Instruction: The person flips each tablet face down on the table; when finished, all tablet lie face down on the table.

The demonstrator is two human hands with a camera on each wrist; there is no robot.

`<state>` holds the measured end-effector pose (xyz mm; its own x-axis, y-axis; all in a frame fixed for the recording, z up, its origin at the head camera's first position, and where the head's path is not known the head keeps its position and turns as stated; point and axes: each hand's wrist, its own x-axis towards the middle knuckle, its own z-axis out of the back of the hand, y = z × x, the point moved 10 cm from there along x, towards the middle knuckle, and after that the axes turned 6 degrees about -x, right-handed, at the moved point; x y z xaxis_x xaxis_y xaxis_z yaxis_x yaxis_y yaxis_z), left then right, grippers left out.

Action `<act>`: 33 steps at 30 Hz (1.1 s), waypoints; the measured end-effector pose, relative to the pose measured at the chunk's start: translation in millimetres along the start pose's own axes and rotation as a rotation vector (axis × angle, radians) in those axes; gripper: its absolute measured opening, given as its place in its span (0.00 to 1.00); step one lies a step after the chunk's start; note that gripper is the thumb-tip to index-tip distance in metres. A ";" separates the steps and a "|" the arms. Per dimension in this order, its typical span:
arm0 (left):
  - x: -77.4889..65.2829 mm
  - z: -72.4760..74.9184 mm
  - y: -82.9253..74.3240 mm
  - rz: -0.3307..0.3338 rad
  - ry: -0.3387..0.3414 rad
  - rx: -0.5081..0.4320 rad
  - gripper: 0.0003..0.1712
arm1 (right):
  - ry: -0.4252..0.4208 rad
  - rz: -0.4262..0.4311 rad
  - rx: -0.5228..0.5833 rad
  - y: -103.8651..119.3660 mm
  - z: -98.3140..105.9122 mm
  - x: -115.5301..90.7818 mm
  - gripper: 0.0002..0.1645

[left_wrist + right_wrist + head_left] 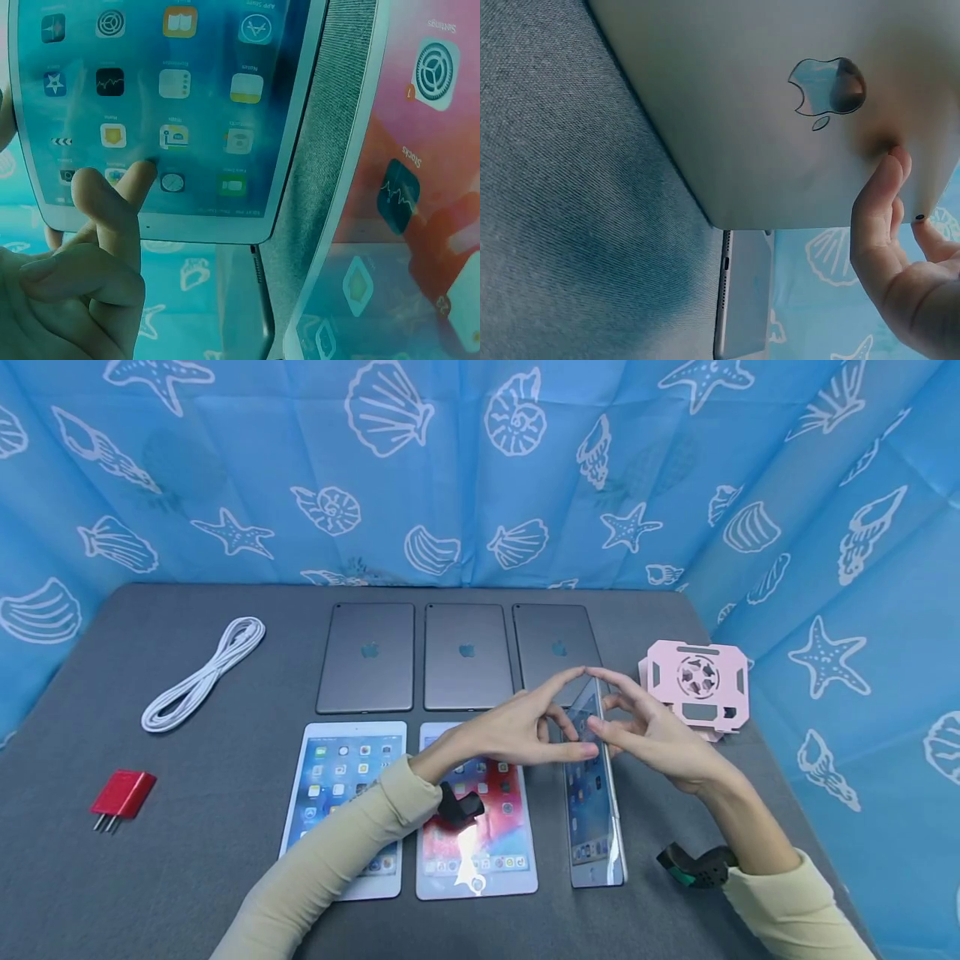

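A white-framed tablet (592, 818) stands on its long edge on the grey table, its lit screen facing left. Both hands hold it near its upper part, their index fingers meeting at the top edge. My left hand (521, 727) is on the screen side, thumb and bent fingers at the glass; the left wrist view shows its curled fingers (112, 210) against the app icons. On the other side is my right hand (663, 735). In the right wrist view its thumb and fingers (877, 195) touch the plain silver back (735, 135) near a corner.
Two lit white tablets (345, 777) (476, 877) lie to the left, partly under the left arm. Three dark tablets (367, 668) lie face down behind. A pink stand (697, 685) is at right; a coiled white cable (202, 672) and a red plug adapter (124, 793) lie at left.
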<state>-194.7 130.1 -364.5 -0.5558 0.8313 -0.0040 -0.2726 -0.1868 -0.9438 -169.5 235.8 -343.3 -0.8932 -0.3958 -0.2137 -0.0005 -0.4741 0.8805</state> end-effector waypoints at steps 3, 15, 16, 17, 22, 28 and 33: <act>-0.9 1.1 -0.4 -0.002 -0.002 -0.006 0.57 | 0.014 -0.010 0.005 -2.9 -3.3 2.2 0.41; -2.9 6.1 -0.3 -0.028 -0.011 0.016 0.57 | 0.097 -0.126 0.034 -28.2 -15.5 9.7 0.44; -3.3 6.6 0.2 -0.025 -0.011 0.019 0.57 | 0.106 -0.130 0.035 -30.6 -16.8 10.5 0.44; -3.9 7.1 0.6 -0.020 -0.011 0.021 0.57 | 0.113 -0.134 0.037 -33.5 -17.7 11.3 0.45; -6.3 9.3 2.2 -0.013 -0.008 0.015 0.57 | 0.151 -0.151 0.030 -46.7 -21.7 14.3 0.48; -9.2 12.3 1.9 -0.023 -0.005 -0.002 0.54 | 0.191 -0.169 0.012 -60.9 -24.9 18.8 0.51; -10.6 13.8 5.5 -0.015 0.005 -0.063 0.53 | 0.194 -0.204 0.004 -70.8 -27.6 20.6 0.51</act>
<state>-201.1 113.0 -365.1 -0.5484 0.8362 0.0085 -0.2305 -0.1413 -0.9628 -175.4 239.5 -421.7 -0.7714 -0.4357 -0.4638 -0.1737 -0.5569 0.8122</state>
